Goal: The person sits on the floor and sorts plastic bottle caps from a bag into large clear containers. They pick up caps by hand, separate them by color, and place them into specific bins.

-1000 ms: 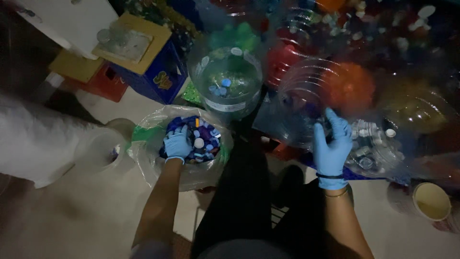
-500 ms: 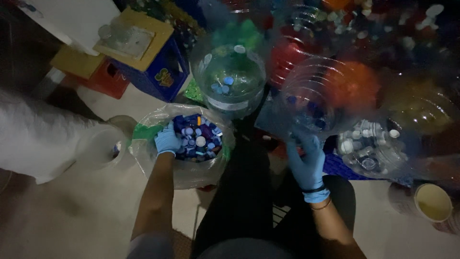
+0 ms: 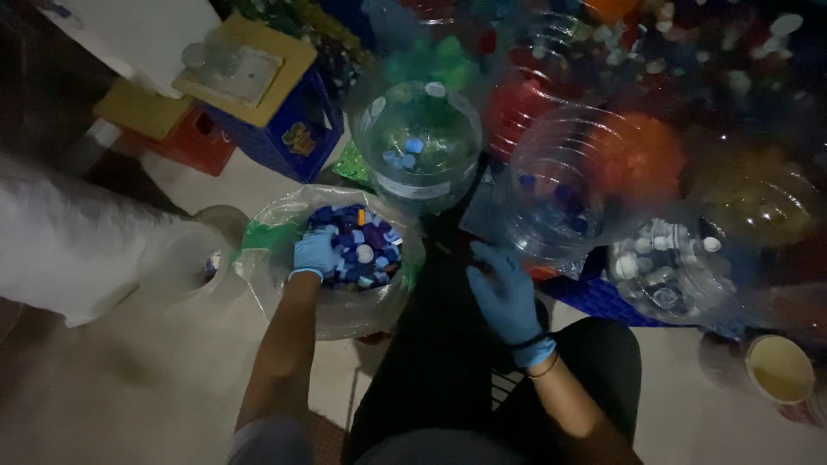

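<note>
A wide clear plastic bag (image 3: 332, 306) sits open on the floor, its crinkled film folded back around a heap of bottle caps (image 3: 362, 250) — small round plastic discs, mostly blue and purple with a few white and one orange. The left hand (image 3: 314, 254), in a thin blue glove, rests on the left edge of that heap, fingers curled down into the caps; whether any are pinched between them cannot be told.

Beyond this hand stands a clear, ribbed water jug (image 3: 419, 142) with its top cut away, a few blue and white caps lying on its bottom. A second cut jug (image 3: 560, 194), also ribbed and see-through, stands just beyond the right hand (image 3: 504, 293) and holds some dark blue caps. That hand, gloved in blue too, hovers over the dark-clothed lap with fingers loosely spread and nothing in them, well apart from the bag.

To the right of it, a smaller clear container (image 3: 672, 271) holds white caps. Left of the bag, a translucent tub (image 3: 177, 263) stands on the floor.
</note>
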